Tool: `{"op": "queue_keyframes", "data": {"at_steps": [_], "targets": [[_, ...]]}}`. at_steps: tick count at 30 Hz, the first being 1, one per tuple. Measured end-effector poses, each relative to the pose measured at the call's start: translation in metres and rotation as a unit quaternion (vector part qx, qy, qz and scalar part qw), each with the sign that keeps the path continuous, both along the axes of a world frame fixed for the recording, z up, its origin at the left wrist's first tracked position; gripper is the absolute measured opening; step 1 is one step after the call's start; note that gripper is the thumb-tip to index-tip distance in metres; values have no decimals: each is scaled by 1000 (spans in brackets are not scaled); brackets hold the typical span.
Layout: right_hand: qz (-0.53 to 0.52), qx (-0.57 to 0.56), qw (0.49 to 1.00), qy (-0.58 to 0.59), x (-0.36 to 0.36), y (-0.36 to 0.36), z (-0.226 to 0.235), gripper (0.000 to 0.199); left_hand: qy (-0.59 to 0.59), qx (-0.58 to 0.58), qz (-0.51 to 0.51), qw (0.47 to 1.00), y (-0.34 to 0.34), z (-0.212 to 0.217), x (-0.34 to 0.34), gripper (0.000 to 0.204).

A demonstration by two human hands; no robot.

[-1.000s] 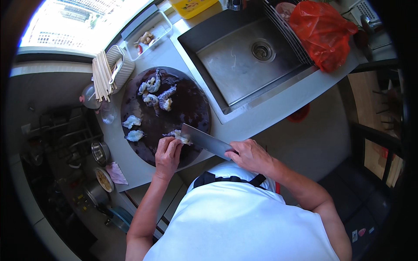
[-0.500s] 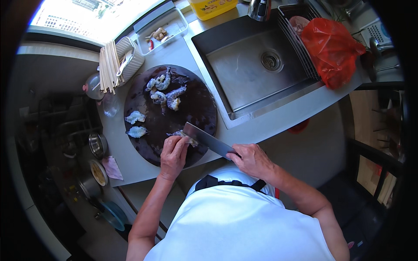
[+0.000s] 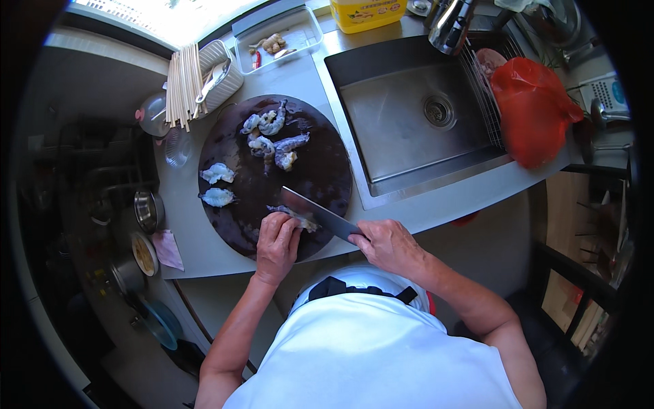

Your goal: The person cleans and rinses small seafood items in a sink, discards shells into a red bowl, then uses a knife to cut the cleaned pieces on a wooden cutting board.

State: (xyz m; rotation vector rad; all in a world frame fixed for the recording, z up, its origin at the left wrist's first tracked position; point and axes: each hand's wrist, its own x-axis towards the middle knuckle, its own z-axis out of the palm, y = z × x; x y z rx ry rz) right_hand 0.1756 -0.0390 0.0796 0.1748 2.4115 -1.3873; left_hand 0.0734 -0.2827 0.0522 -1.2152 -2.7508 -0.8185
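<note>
A dark round chopping board point(image 3: 320, 170) lies on the counter. On its near part a raw grey shrimp point(image 3: 308, 225) is pinned by the bunched fingertips of my left hand point(image 3: 275, 247), which partly hide it. My right hand point(image 3: 390, 244) is closed round the handle of a cleaver point(image 3: 315, 213). The broad blade stands on the shrimp's right side, close to my left fingers; whether its edge touches the flesh I cannot tell. Several whole peeled shrimp point(image 3: 286, 151) lie heaped on the far part of the board. Two flattened shrimp point(image 3: 218, 198) rest near its left rim.
To the right is a steel sink point(image 3: 388, 129) with a wire rack and a red plastic bag point(image 3: 531, 102). Behind the board stand a clear tray point(image 3: 300, 42) with ginger and chili, a basket of chopsticks point(image 3: 228, 75) and a yellow container point(image 3: 368, 15). A pink cloth point(image 3: 167, 249) hangs over the left edge.
The view has shifted slightly, so most of the scene sits elsewhere in the picture. The cleaver blade has tilted a little against the shrimp. Both hands keep their holds.
</note>
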Motion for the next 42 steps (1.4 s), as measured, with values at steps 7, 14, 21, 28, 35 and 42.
{"op": "queue_keyframes", "data": {"at_steps": [7,14,21,28,35,42], "targets": [[32,14,999,-2,-20,8,5,20,-13,16,31,999,-3,-4,5,24],[89,62,994,18,-38,9,10,18,-19,30,52,998,-5,-7,10,23],[143,121,979,75,-50,1,14,18,-36,37,67,996,-9,-10,15,25],[200,184,959,86,-53,-3,24,15,-47,88,120,988,-2,-5,20,23],[220,199,950,96,-49,-4,27,12,0,124,175,977,-1,-25,21,21],[215,219,944,124,-52,-15,26,11,13,137,175,975,-1,-30,22,20]]}}
